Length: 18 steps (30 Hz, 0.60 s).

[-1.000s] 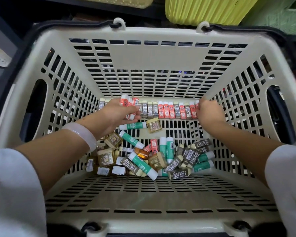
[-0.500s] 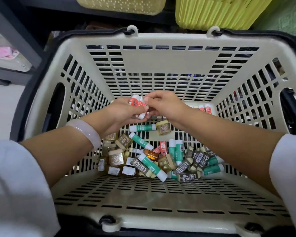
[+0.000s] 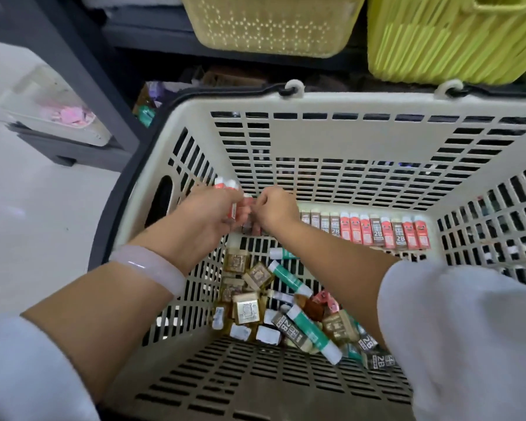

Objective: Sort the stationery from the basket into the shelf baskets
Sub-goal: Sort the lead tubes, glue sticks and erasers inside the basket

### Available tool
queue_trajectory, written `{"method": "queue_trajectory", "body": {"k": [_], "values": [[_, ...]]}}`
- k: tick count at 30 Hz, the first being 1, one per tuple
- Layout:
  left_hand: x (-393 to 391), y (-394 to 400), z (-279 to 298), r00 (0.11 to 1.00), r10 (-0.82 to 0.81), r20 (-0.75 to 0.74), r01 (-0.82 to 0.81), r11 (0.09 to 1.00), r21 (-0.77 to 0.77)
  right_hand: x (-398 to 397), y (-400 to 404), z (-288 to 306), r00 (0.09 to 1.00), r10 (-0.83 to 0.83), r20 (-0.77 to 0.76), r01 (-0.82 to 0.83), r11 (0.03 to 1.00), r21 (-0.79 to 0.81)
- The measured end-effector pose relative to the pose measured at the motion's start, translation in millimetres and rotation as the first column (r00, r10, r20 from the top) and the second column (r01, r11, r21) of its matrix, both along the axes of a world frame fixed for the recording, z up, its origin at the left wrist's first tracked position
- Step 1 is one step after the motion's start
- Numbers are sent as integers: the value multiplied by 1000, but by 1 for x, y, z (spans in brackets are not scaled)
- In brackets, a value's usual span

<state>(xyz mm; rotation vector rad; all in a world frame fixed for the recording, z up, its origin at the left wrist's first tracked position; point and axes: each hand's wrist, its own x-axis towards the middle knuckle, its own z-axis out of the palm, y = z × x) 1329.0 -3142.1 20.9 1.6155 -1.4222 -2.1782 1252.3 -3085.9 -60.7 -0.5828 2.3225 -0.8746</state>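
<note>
Both our hands, left hand [image 3: 208, 215] gripping red erasers [image 3: 225, 189], right hand [image 3: 275, 208] pinching one, met left of the eraser row [image 3: 374, 227], which ran rightward along the basket [image 3: 346, 141] wall.

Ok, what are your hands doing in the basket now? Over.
Left hand grips red-and-white packs. Right hand pinches another pack beside it. Row of packs waits along the basket far wall. Nothing blocking.

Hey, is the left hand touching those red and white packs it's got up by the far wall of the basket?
Touching. In the head view the left hand has its fingers curled round the red and white packs, whose tops stick out above the knuckles.
</note>
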Motion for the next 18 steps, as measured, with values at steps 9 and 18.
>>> {"method": "queue_trajectory", "body": {"k": [9, 18], "values": [[-11, -4, -3, 996, 80, 36, -78, 995, -59, 4, 5, -4, 977, 9, 213, 34, 980, -196], [-3, 1, -12, 1000, -20, 3, 21, 991, -131, -3, 12, 20, 806, 128, 578, 185, 872, -452]]}}
